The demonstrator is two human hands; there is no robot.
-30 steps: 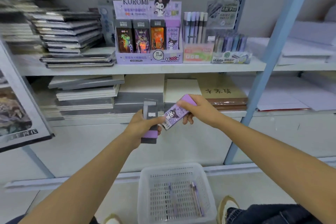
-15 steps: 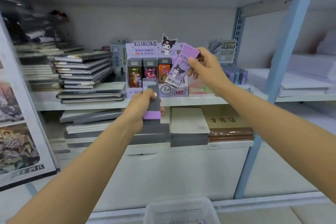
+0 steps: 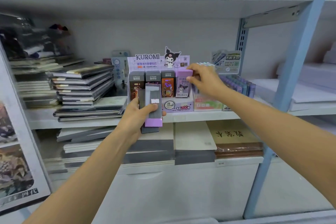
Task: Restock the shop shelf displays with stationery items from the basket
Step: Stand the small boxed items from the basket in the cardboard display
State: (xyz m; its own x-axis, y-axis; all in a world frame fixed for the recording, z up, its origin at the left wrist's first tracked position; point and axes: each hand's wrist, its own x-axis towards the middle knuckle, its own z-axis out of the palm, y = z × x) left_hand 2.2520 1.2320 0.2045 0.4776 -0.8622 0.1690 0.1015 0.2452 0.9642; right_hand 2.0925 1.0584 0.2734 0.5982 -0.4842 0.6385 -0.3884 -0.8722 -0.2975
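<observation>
Box [image 3: 182, 85] in right hand [image 3: 204, 82], at display [image 3: 158, 61]

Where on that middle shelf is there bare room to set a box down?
Little. A bare patch of shelf lies front-left of the notebook stack, and a thin strip runs in front of the Kuromi display. From stack to blue post it is crowded.
</observation>
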